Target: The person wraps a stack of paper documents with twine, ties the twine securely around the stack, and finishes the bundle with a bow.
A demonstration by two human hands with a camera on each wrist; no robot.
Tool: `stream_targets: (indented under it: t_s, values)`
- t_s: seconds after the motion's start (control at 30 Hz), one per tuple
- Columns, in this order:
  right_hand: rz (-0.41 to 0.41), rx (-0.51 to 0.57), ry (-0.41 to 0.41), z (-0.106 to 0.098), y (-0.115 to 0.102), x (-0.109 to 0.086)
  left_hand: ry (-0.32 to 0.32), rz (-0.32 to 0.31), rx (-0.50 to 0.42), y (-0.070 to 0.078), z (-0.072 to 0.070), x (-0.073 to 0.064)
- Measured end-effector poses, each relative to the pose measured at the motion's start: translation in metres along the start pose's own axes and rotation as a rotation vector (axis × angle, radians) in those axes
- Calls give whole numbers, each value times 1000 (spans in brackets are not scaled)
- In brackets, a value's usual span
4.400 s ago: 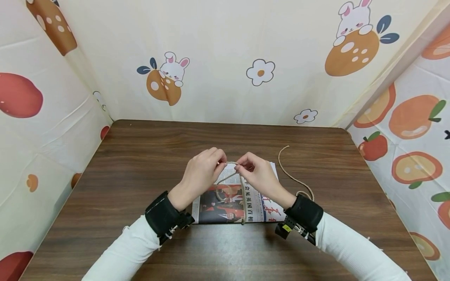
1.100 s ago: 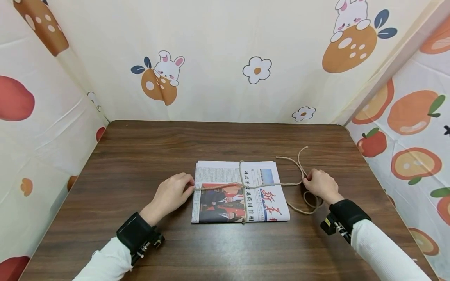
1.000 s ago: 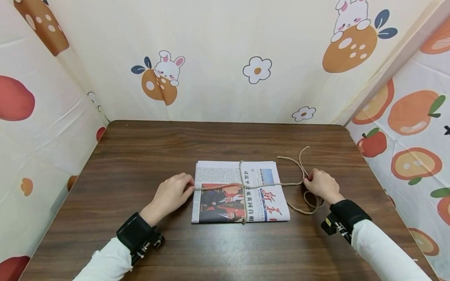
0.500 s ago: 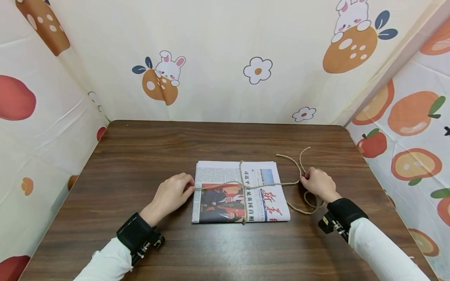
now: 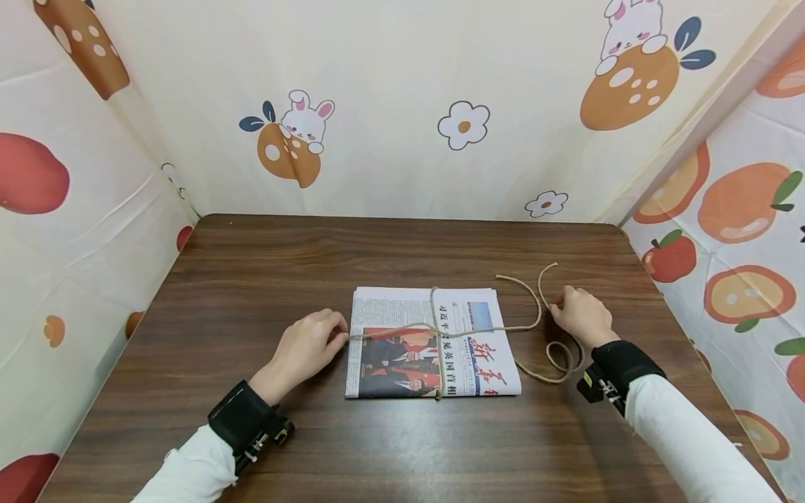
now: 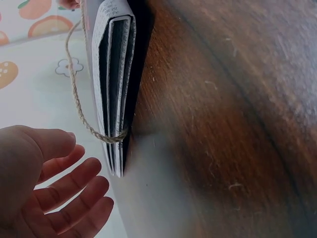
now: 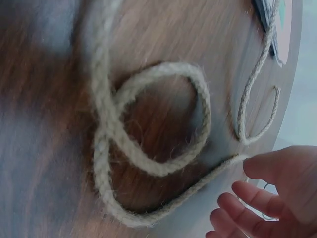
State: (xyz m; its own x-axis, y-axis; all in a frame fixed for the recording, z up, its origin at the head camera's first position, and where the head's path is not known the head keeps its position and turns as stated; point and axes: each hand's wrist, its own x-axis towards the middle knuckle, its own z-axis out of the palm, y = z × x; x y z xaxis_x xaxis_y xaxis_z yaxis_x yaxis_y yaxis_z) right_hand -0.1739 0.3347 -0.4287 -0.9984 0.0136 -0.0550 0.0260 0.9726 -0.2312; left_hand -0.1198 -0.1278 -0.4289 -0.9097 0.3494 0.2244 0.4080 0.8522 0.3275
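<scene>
A folded newspaper (image 5: 478, 377) lies on the table, with a beige rope (image 5: 468, 332) running across it both ways. My left hand (image 5: 309, 344) is at the paper's left edge, fingers loosely bent with nothing between them. In the left wrist view, the rope (image 6: 78, 106) bows out around that edge, just beyond the thumb tip. To the right of the paper, my right hand (image 5: 581, 316) pinches a strand of rope between thumb and forefinger. The right wrist view shows this strand (image 7: 198, 186) rising from a loop on the table to the thumb.
Two rope tails lie on the wooden table (image 5: 283, 251) beyond the right hand, and a small rope coil (image 5: 569, 363) sits nearer. A printed curtain (image 5: 390, 161) hangs behind the table, with fruit-patterned sheets at both sides.
Both hands were together over the newspaper, handling rope; they have since parted to either side, leaving rope across it. Lately the right hand has shifted slightly right and away with its strand.
</scene>
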Motion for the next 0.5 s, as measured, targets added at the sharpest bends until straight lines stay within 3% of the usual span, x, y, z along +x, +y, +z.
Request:
stream_targets:
  t_s: [0.23, 0.5]
  values:
    - [-22, -29, -75, 2, 6, 1, -7, -12, 1, 0, 0, 0]
    - [-24, -17, -75, 5, 8, -3, -10, -9, -10, 1, 1, 1]
